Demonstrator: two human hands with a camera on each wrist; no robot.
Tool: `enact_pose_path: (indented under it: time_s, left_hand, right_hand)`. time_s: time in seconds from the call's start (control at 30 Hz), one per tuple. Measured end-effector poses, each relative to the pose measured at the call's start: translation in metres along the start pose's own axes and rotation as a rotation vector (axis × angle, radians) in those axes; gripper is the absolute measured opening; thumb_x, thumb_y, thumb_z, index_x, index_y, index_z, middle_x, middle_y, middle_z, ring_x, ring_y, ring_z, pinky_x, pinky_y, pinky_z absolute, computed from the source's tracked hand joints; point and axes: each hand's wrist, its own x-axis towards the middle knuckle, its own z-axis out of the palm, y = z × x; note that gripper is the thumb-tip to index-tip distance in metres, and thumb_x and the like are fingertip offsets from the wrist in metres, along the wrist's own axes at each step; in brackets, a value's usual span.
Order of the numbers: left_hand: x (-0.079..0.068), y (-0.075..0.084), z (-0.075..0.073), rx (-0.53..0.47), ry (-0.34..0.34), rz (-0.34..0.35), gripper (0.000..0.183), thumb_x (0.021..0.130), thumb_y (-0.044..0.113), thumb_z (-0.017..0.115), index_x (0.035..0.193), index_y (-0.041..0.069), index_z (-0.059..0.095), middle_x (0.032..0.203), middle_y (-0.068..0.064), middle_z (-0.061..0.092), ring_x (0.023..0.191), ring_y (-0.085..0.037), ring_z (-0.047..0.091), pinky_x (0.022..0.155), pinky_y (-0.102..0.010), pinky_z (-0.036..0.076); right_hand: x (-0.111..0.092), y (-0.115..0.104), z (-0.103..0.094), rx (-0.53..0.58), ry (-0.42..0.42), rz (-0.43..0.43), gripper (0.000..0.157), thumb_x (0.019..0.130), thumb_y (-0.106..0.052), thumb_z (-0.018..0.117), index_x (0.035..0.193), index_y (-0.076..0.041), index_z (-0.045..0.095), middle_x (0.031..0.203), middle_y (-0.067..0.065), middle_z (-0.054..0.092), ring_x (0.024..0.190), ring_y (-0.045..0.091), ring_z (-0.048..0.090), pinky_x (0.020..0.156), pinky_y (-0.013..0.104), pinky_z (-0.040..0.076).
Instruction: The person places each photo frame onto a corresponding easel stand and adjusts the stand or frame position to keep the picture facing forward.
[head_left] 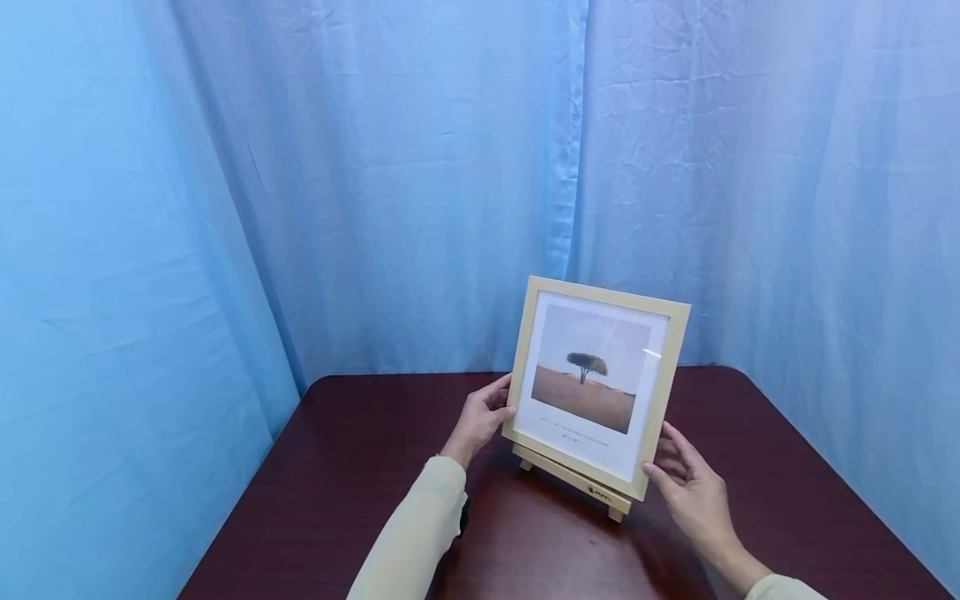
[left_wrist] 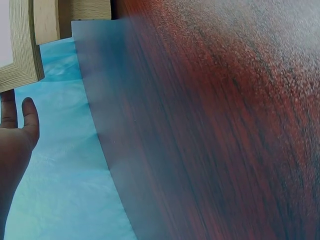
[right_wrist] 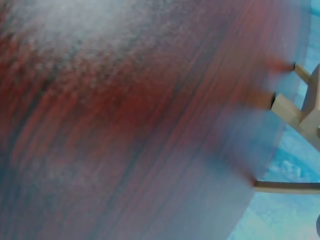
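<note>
A light-wood picture frame [head_left: 678,333] with a print of a lone tree leans back on a small wooden easel [head_left: 573,481] in the head view. My left hand [head_left: 480,419] holds the frame's left edge low down, thumb near the front. On the opposite side, my right hand [head_left: 692,492] pinches the lower right edge, its thumb at the front and its fingers partly hidden behind. The left wrist view has a corner of the frame [left_wrist: 27,62] with fingers [left_wrist: 31,117] just below it. Legs of the easel [right_wrist: 287,187] stand on the table in the right wrist view.
Beneath the easel is a dark red-brown wooden table [head_left: 360,467] with a glossy top and rounded far corners. Light blue curtains [head_left: 420,183] hang behind the table and along both sides. Dark lettering marks the easel's front ledge.
</note>
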Motion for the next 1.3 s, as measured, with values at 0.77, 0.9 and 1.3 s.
enact_pose_path:
  time_s: [0.77, 0.9, 1.3]
  left_hand:
    - [0.007, -0.006, 0.002, 0.023, -0.019, -0.063, 0.06, 0.09, -0.014, 0.061, 0.143, 0.013, 0.055, 0.116, -0.014, 0.067, 0.107, -0.024, 0.06, 0.094, -0.041, 0.05]
    - [0.007, -0.007, 0.002, 0.021, -0.022, -0.049, 0.06, 0.089, -0.015, 0.061, 0.143, 0.011, 0.055, 0.115, -0.015, 0.067, 0.106, -0.024, 0.06, 0.093, -0.04, 0.051]
    - [0.005, -0.004, 0.0, 0.036, -0.016, -0.064, 0.059, 0.089, -0.013, 0.062, 0.143, 0.011, 0.055, 0.114, -0.014, 0.067, 0.106, -0.024, 0.061, 0.092, -0.04, 0.052]
  right_hand:
    - [-0.006, 0.004, 0.005, -0.028, 0.004, 0.052, 0.072, 0.082, 0.005, 0.077, 0.147, -0.009, 0.048, 0.114, 0.016, 0.066, 0.085, -0.006, 0.063, 0.07, 0.014, 0.052]
    - [-0.006, 0.004, 0.004, -0.034, 0.008, 0.06, 0.073, 0.082, 0.006, 0.077, 0.147, -0.009, 0.047, 0.115, 0.016, 0.065, 0.085, -0.008, 0.062, 0.07, 0.012, 0.052]
    - [-0.007, 0.005, 0.007, -0.037, 0.009, 0.098, 0.069, 0.086, 0.002, 0.074, 0.148, -0.01, 0.046, 0.113, 0.017, 0.066, 0.086, -0.007, 0.061, 0.069, 0.013, 0.052]
